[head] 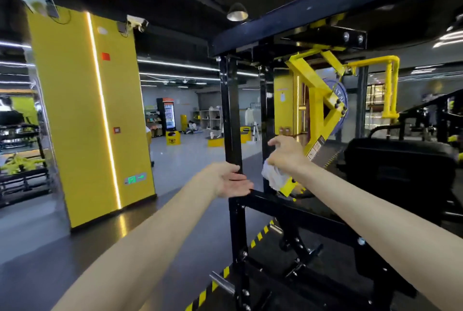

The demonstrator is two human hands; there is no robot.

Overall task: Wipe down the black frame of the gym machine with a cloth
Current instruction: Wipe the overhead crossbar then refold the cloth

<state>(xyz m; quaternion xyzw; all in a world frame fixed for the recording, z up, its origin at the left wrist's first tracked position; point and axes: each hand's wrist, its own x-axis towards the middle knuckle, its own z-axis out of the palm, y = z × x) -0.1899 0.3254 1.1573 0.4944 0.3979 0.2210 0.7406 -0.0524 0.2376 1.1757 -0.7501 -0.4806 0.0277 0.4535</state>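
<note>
The gym machine's black frame [231, 115] stands in front of me, with an upright post, a top beam and a lower crossbar. My left hand [231, 181] rests against the upright post where it meets the crossbar, palm up, fingers straight. My right hand [285, 154] is behind the post, reaching toward a second black upright, and holds a crumpled white cloth [274, 175] that hangs below the palm. Its index finger points left.
Yellow lever arms [323, 100] and a black padded seat [400, 163] fill the right side of the machine. A yellow pillar [87, 115] stands to the left on open grey floor. Yellow-black hazard tape [208, 290] marks the floor by the machine's base.
</note>
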